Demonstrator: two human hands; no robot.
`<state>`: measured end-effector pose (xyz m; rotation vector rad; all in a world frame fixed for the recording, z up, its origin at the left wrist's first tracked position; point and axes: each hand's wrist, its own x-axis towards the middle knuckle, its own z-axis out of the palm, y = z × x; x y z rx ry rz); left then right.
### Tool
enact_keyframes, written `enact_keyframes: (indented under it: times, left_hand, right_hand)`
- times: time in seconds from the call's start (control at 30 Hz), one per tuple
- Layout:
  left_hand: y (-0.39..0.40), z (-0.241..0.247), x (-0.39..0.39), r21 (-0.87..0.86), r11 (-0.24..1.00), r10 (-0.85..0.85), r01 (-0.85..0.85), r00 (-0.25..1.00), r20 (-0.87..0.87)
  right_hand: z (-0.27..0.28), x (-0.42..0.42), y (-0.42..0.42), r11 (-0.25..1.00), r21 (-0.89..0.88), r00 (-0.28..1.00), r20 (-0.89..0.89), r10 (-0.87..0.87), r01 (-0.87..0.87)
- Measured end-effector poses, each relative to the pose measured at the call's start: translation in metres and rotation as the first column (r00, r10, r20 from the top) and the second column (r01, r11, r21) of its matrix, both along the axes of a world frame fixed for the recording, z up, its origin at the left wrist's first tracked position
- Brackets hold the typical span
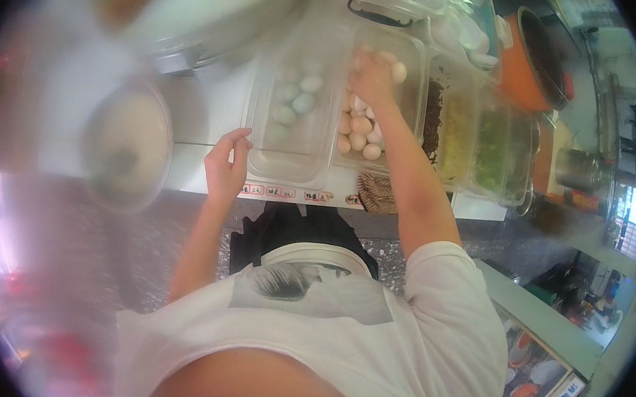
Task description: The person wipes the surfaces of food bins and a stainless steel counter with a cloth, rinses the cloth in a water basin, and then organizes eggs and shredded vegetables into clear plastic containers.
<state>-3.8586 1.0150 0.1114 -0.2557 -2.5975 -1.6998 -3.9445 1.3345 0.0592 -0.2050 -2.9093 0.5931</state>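
My right hand (372,81) reaches down into a clear plastic bin of brown and pale eggs (362,126). Its fingertips are hidden among the eggs at the far end, so whether they grip one cannot be told. A single egg (399,73) shows just right of the fingers. To the left stands another clear plastic bin (292,168) with several pale bluish-green eggs (303,102) inside. My left hand (227,162) is at that bin's left rim, fingers loosely bent and holding nothing; the fingertips appear to meet the rim.
Bins of dark shreds (434,118), yellowish food (457,137) and green food (495,146) stand at right. Beyond them is an orange pot (525,63). A brown striped cloth (376,193) lies at the counter's front edge. Steam blurs a round vessel (129,148) on the left.
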Motion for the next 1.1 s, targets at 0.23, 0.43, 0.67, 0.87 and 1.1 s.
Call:
enact_keyframes:
  times: [0.23,0.43,0.67,0.87,1.1]
  left_hand:
    - [0.014,-0.015,0.009,-0.178,0.984,-0.010,-0.017,0.989,-0.146]
    - [0.025,-0.013,0.005,-0.330,0.944,-0.111,0.003,0.945,-0.307]
    - [0.026,-0.019,0.002,-0.354,0.935,-0.162,0.027,0.919,-0.359]
    - [0.024,-0.030,0.003,-0.329,0.944,-0.131,0.024,0.943,-0.307]
    - [0.028,-0.023,0.002,-0.342,0.939,-0.154,0.027,0.924,-0.351]
  right_hand:
    - [-0.004,0.050,-0.012,0.996,-0.055,0.994,-0.092,0.063,-0.068]
    - [-0.011,0.068,-0.017,0.979,-0.200,0.999,0.007,-0.038,0.039]
    - [0.017,0.053,0.023,0.952,-0.306,0.996,0.085,0.038,-0.010]
    - [0.025,0.040,0.074,0.783,0.585,0.959,-0.027,0.281,-0.212]
    - [0.023,0.026,0.080,0.756,0.593,0.955,0.082,0.286,-0.278]
